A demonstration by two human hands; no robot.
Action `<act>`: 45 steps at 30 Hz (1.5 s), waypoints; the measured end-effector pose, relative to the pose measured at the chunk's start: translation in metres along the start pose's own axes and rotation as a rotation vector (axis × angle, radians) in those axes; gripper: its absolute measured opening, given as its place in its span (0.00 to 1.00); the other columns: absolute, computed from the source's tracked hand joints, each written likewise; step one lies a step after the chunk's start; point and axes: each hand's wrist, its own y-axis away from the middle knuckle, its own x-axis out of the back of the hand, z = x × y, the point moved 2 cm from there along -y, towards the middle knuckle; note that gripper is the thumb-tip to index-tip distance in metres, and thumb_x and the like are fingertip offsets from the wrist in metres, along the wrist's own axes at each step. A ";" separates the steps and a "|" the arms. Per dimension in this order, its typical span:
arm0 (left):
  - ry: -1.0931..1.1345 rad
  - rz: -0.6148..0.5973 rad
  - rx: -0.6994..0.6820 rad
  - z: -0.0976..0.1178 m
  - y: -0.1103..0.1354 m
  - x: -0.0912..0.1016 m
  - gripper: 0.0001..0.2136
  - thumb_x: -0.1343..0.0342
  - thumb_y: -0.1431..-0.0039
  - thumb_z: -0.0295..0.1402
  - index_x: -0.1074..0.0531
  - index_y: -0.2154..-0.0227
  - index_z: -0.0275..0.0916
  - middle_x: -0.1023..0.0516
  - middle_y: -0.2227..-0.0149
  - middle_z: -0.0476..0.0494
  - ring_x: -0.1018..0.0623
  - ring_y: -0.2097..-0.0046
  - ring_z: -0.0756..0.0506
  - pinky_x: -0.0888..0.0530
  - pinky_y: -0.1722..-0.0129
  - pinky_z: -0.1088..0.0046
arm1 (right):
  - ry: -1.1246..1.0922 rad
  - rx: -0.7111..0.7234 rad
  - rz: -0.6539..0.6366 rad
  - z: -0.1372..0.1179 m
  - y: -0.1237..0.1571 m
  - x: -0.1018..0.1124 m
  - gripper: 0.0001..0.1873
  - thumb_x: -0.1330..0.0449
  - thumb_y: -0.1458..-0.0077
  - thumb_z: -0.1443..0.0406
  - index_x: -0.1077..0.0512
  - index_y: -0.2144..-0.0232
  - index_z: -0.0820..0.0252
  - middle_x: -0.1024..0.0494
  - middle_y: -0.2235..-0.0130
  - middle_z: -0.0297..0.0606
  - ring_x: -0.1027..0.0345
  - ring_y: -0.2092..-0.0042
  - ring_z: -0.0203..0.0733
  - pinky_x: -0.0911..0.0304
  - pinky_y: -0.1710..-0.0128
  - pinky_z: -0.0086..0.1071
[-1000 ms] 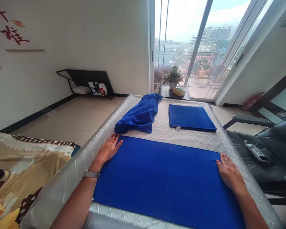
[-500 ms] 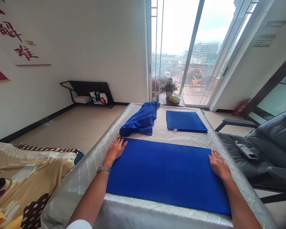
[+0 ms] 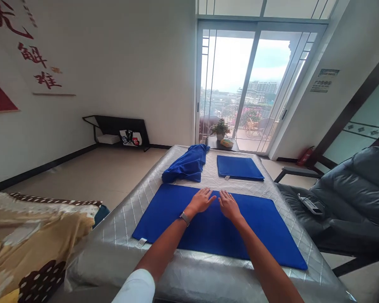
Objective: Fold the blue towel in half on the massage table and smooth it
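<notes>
The flat blue cloth (image 3: 214, 233) lies across the near part of the quilted mattress (image 3: 126, 214), and I'd worry that uneven pressure from the palms could drag it askew or raise a ridge; a forward push might also nudge the crumpled blue cloth (image 3: 188, 165) just beyond its far edge. The left hand (image 3: 202, 200) and right hand (image 3: 229, 205) appear to rest palms down, thumbs nearly meeting, fingers outstretched, both released and gripping nothing, forearms slanting inward.

The spread cloth (image 3: 214, 231) looks smooth and matt, the mattress (image 3: 123, 227) glossy and quilted, the armchair (image 3: 360, 185) leather-like.
</notes>
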 end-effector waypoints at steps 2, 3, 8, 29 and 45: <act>0.014 0.002 -0.005 0.019 -0.009 -0.014 0.30 0.69 0.26 0.48 0.39 0.34 0.35 0.38 0.32 0.35 0.41 0.30 0.41 0.43 0.31 0.57 | 0.003 -0.007 -0.044 -0.012 -0.010 -0.012 0.31 0.61 0.32 0.63 0.46 0.31 0.68 0.47 0.29 0.43 0.58 0.28 0.43 0.61 0.30 0.40; 0.017 -0.001 0.005 0.023 -0.011 -0.020 0.30 0.70 0.26 0.48 0.40 0.33 0.35 0.39 0.31 0.35 0.42 0.29 0.42 0.44 0.31 0.57 | 0.009 -0.009 -0.052 -0.014 -0.013 -0.017 0.31 0.61 0.32 0.64 0.46 0.30 0.67 0.48 0.28 0.43 0.58 0.28 0.43 0.62 0.30 0.40; 0.029 -0.059 0.029 0.021 -0.008 -0.027 0.32 0.71 0.27 0.50 0.43 0.31 0.36 0.42 0.30 0.38 0.45 0.29 0.43 0.48 0.29 0.58 | 0.007 -0.025 -0.064 -0.013 -0.016 -0.029 0.32 0.62 0.32 0.62 0.49 0.29 0.65 0.50 0.28 0.41 0.61 0.27 0.41 0.65 0.29 0.39; -0.150 -0.059 0.538 -0.194 0.090 0.034 0.36 0.70 0.29 0.55 0.47 0.30 0.33 0.44 0.29 0.34 0.45 0.29 0.36 0.48 0.30 0.50 | 0.127 -0.471 -0.002 0.233 0.061 -0.002 0.39 0.68 0.34 0.55 0.49 0.30 0.74 0.49 0.28 0.49 0.58 0.28 0.51 0.57 0.30 0.49; -0.140 -0.026 0.518 -0.194 0.092 0.033 0.35 0.73 0.28 0.52 0.46 0.31 0.30 0.44 0.30 0.32 0.44 0.29 0.37 0.49 0.30 0.51 | 0.102 -0.458 0.027 0.237 0.060 0.000 0.39 0.67 0.35 0.55 0.46 0.31 0.74 0.47 0.29 0.50 0.56 0.28 0.52 0.55 0.30 0.51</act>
